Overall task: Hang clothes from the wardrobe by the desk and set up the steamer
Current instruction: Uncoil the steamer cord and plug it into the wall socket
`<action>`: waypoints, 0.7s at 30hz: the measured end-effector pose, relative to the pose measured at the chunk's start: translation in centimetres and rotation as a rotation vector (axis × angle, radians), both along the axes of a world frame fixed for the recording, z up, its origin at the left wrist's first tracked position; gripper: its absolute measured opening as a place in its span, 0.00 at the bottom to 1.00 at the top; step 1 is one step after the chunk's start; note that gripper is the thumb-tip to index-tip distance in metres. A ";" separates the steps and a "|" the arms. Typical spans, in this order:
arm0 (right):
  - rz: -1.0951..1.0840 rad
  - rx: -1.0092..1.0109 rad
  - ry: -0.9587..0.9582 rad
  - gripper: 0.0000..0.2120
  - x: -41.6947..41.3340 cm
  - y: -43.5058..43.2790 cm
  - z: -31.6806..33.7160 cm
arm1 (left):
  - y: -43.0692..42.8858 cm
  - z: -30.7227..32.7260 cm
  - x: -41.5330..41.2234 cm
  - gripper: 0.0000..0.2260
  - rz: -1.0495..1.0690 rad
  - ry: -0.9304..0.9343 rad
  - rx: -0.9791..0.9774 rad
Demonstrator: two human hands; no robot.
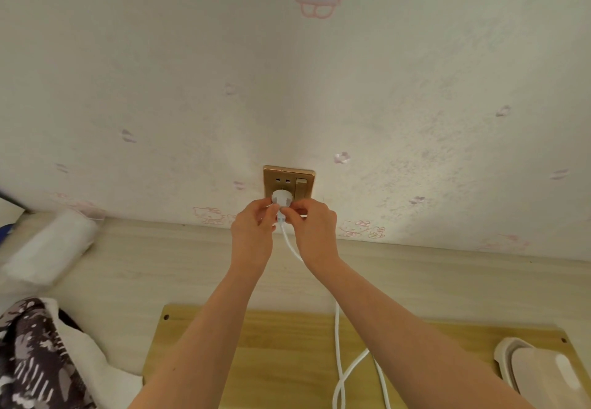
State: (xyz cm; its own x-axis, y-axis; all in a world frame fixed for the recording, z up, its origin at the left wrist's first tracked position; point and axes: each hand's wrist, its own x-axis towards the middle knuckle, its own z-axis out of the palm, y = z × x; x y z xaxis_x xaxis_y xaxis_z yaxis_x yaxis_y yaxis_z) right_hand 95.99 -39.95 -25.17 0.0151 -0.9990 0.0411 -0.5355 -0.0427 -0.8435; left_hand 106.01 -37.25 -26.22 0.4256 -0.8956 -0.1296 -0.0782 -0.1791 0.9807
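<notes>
Two hands meet on the white plug [282, 199], which sits at the lower holes of the gold wall socket [288, 183]. My left hand [252, 232] and right hand [315, 228] both pinch its body. I judge it light, rigid and smooth, best gripped by its sides. Its limp cord [337, 328] trails down over the tabletop [271, 360] near the steamer [540, 370].
</notes>
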 end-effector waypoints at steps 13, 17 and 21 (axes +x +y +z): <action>0.007 0.005 0.029 0.10 -0.1 -0.8 0.3 | -0.4 -0.3 0.4 0.07 0.016 0.011 -0.027; -0.003 0.017 -0.001 0.12 -0.2 -0.6 0.3 | -0.3 -0.1 0.4 0.05 0.015 0.006 -0.017; 0.085 0.028 0.091 0.14 -0.9 -0.1 0.7 | 0.2 0.1 -0.1 0.08 0.055 -0.008 0.014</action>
State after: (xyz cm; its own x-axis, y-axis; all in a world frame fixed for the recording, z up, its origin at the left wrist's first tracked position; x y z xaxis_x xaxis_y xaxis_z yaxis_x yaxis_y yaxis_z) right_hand 95.12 -40.09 -24.43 0.1019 -0.9948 0.0080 -0.6055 -0.0684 -0.7929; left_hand 105.93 -37.07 -26.15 0.4748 -0.8691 -0.1389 -0.0754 -0.1974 0.9774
